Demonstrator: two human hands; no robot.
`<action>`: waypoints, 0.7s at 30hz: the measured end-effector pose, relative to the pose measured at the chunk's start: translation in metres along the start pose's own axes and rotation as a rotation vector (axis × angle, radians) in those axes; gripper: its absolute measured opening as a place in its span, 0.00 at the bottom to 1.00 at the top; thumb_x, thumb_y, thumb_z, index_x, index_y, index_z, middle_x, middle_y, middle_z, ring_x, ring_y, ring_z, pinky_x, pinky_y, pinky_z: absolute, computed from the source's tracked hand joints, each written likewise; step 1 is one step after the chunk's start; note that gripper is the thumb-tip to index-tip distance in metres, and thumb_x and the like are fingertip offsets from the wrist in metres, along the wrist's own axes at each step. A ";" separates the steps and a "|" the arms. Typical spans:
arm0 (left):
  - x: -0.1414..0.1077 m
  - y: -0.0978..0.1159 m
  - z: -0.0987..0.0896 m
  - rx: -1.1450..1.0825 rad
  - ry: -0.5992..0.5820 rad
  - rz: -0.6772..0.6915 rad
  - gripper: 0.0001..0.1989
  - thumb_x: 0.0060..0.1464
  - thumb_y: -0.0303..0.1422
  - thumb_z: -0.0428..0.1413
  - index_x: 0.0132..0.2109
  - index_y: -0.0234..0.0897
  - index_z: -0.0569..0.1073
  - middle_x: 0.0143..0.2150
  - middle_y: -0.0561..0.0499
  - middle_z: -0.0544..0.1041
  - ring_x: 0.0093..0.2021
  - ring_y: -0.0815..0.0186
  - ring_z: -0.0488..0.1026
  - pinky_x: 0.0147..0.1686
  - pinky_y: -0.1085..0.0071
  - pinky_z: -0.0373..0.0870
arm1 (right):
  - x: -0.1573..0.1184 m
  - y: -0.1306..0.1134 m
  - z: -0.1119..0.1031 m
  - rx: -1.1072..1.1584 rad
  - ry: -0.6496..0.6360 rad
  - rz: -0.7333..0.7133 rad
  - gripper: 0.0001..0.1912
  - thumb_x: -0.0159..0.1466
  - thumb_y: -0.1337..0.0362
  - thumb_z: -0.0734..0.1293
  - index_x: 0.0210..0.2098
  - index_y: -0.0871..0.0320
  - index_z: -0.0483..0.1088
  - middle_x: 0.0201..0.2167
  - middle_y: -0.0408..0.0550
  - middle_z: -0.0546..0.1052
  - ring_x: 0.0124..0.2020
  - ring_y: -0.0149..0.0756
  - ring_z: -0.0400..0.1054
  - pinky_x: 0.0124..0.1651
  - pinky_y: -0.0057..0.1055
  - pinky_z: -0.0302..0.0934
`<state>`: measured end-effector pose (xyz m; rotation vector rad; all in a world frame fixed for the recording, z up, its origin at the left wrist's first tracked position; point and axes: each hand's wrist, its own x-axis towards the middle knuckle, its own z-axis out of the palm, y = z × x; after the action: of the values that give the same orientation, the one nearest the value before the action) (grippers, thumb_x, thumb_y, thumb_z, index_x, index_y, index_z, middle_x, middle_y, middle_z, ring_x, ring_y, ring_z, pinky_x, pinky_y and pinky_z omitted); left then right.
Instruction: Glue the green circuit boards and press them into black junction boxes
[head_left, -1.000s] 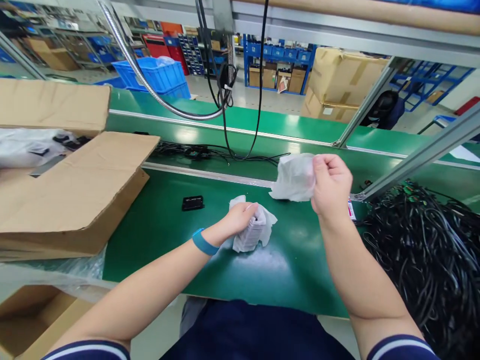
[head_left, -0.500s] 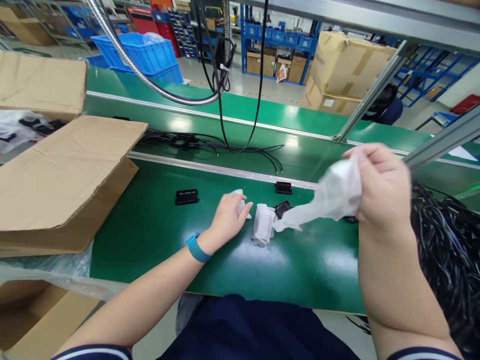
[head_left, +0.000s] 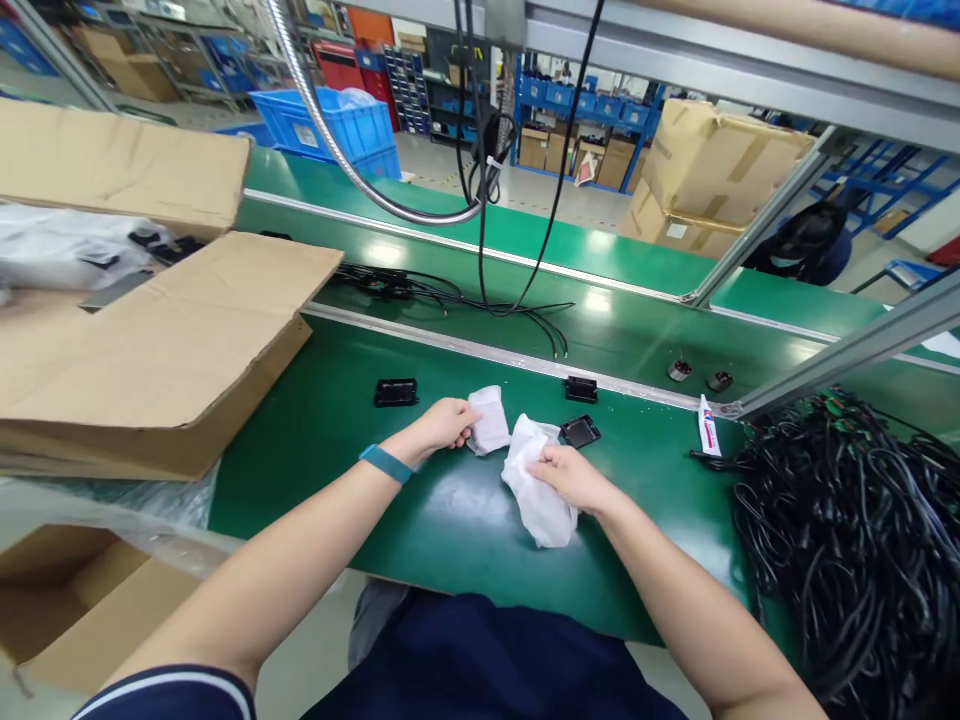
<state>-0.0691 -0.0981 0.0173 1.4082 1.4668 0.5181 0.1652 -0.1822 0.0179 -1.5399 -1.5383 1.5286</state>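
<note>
Two white items in hand at mid-bench. Left hand (head_left: 450, 425): thumb and forefinger closed on the left edge of a white packet (head_left: 489, 420), other fingers curled under; blue-green wristband (head_left: 386, 463) on the wrist. Right hand (head_left: 574, 478): fingers closed in a pinch on crumpled white wrapping (head_left: 541, 510), which hangs toward the near side; contents, if any, cannot be told. Packet and wrapping lie side by side, packet to the left.

Green bench (head_left: 435, 560): one black case part (head_left: 397, 391) to the left of the packet; a tilted black tray (head_left: 580, 431) just beyond the right hand; a black bracket (head_left: 581, 389) farther, near the metal strip. Right: white tube (head_left: 707, 428), then a heap of black cables (head_left: 862, 530). Left: open cardboard box (head_left: 187, 350).
</note>
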 end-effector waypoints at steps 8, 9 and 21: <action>-0.004 0.023 -0.027 -0.111 -0.008 0.172 0.20 0.53 0.45 0.58 0.23 0.37 0.61 0.18 0.58 0.63 0.18 0.75 0.57 0.20 0.77 0.52 | 0.008 -0.034 -0.012 0.394 0.069 0.001 0.19 0.49 0.50 0.74 0.29 0.58 0.71 0.25 0.43 0.75 0.25 0.33 0.66 0.30 0.30 0.58; -0.003 0.027 -0.033 -0.088 -0.003 0.198 0.20 0.53 0.45 0.58 0.23 0.38 0.62 0.18 0.58 0.62 0.18 0.75 0.57 0.20 0.76 0.51 | 0.008 -0.038 -0.018 0.413 0.106 0.004 0.18 0.48 0.52 0.74 0.29 0.58 0.71 0.24 0.43 0.74 0.24 0.33 0.65 0.29 0.30 0.58; -0.020 0.093 -0.078 0.062 0.281 0.531 0.19 0.56 0.42 0.54 0.22 0.37 0.62 0.21 0.56 0.63 0.24 0.71 0.58 0.26 0.73 0.56 | -0.005 -0.003 -0.007 -0.332 0.255 0.075 0.10 0.55 0.58 0.69 0.34 0.56 0.71 0.22 0.42 0.71 0.25 0.34 0.63 0.29 0.30 0.52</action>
<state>-0.0937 -0.0696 0.1346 1.8407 1.3210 1.0432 0.1718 -0.1828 0.0244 -1.9118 -1.6567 1.0971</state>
